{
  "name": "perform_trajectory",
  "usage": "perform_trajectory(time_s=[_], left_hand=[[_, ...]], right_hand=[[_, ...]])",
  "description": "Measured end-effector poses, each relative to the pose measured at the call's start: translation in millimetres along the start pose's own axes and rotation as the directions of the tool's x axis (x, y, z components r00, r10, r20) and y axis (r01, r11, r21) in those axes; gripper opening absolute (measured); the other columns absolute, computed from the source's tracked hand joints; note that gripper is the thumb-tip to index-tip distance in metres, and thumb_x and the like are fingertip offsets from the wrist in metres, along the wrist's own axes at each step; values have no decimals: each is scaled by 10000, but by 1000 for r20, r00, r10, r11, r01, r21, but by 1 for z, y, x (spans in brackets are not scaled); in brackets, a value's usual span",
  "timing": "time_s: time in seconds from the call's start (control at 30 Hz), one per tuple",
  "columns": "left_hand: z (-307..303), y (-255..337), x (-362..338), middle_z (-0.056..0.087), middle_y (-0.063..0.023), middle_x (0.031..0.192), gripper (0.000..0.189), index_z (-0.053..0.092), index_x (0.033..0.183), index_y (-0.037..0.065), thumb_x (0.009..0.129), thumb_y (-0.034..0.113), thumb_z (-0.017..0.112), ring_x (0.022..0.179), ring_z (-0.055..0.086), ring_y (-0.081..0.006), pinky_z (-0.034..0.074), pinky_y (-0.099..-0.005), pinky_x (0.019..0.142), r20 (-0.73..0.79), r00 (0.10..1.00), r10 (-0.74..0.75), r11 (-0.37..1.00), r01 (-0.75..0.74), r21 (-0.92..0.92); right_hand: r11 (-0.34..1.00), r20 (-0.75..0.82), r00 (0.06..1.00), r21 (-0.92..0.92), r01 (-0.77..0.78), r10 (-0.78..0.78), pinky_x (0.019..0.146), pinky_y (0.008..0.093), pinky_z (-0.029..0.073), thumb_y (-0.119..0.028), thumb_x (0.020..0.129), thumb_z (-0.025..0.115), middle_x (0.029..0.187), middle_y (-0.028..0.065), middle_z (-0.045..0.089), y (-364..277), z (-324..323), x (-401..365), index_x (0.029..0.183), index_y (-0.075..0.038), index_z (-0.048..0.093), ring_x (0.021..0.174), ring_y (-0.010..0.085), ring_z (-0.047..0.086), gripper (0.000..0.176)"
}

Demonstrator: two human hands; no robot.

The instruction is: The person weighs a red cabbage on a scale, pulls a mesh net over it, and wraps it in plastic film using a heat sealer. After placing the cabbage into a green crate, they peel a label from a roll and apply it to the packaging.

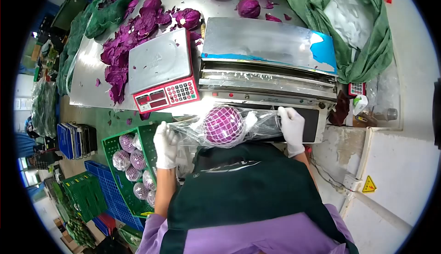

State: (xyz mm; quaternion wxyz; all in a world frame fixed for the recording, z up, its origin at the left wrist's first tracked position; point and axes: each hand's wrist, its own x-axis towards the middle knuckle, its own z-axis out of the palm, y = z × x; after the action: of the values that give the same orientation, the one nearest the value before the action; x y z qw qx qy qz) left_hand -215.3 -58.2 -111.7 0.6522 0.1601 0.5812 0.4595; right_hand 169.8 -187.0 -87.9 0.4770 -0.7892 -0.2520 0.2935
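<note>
- At the front of the steel wrapping machine [268, 77], a round purple cabbage [223, 124] sits in clear cling film [262, 120], midway between the hands.
- Left white-gloved hand [165, 146] and right white-gloved hand [291, 128] each grip a film end, just beside the cabbage.
- Judgement: cabbage dense and weighty; film thin, slippery; hold film ends, support underneath.

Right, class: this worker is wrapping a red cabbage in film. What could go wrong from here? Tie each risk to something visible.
The film is pulled taut between the left hand and right hand, so it might tear. The cabbage sits near the front edge of the wrapping machine and could roll off. The right hand lies beside the black plate; if that is hot, a burn is possible.
</note>
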Motion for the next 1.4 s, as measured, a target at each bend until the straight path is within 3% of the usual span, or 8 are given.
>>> perform_trajectory(time_s=[0.3,0.4,0.63,0.7,0.9,1.07,1.23,1.4], left_hand=[[64,-94,92,623,-34,749,173,610,858,28,960,167,594,642,556,-137,461,-284,568,125,856,502,589,-444,676],[76,-105,68,640,-49,787,234,629,1011,63,1004,280,541,673,598,-154,533,-290,607,225,970,91,973,-38,-228],[120,1,8,602,-23,773,118,619,896,42,949,148,616,750,559,-62,471,-232,639,448,817,364,741,-545,391],[134,41,-23,607,-2,793,117,648,930,27,921,141,626,751,566,-102,475,-265,692,649,752,-118,828,-287,482],[115,67,-30,646,-37,1026,194,647,1069,74,937,207,600,950,601,-155,479,-294,898,939,153,-310,903,-262,340],[113,63,-39,650,-51,1065,233,638,1111,79,958,242,572,983,609,-163,475,-301,935,947,168,-274,941,-156,301],[98,36,-52,655,-65,1104,272,629,1154,85,980,276,545,1015,616,-171,471,-309,971,922,378,-88,995,-3,96],[59,-61,-28,594,-103,1301,521,515,1347,55,1037,455,393,1171,575,-192,443,-346,1053,873,485,-58,700,643,-311]], right_hand=[[386,472,577,-443,809,-667,543,363,528,-203,822,633,861,43,663,4,116,6,980,-207,664,686,217,673,162],[406,489,566,-399,822,-664,543,387,527,-157,841,576,818,46,657,-11,158,-1,927,-166,621,663,250,671,97],[360,387,274,171,917,-880,566,364,505,-113,818,676,871,108,690,-48,150,-7,1002,-57,665,634,259,646,193],[288,441,142,283,915,-886,531,356,461,-148,817,693,789,86,675,-92,128,-9,904,-82,680,578,243,606,110],[330,478,66,495,804,-876,543,309,488,-182,714,832,772,87,677,-200,119,-43,921,-121,713,605,225,637,246],[571,697,47,544,615,-715,676,341,517,-221,716,846,780,68,645,-207,139,-58,1052,-83,693,714,242,652,394],[576,764,-447,645,502,-466,1033,372,413,-210,932,612,1148,169,649,-201,157,-50,1180,-75,673,1131,304,591,289],[938,973,1,225,-265,-233,1146,416,334,-487,1015,395,1307,212,585,-183,147,-45,1356,78,474,1238,293,552,664]])
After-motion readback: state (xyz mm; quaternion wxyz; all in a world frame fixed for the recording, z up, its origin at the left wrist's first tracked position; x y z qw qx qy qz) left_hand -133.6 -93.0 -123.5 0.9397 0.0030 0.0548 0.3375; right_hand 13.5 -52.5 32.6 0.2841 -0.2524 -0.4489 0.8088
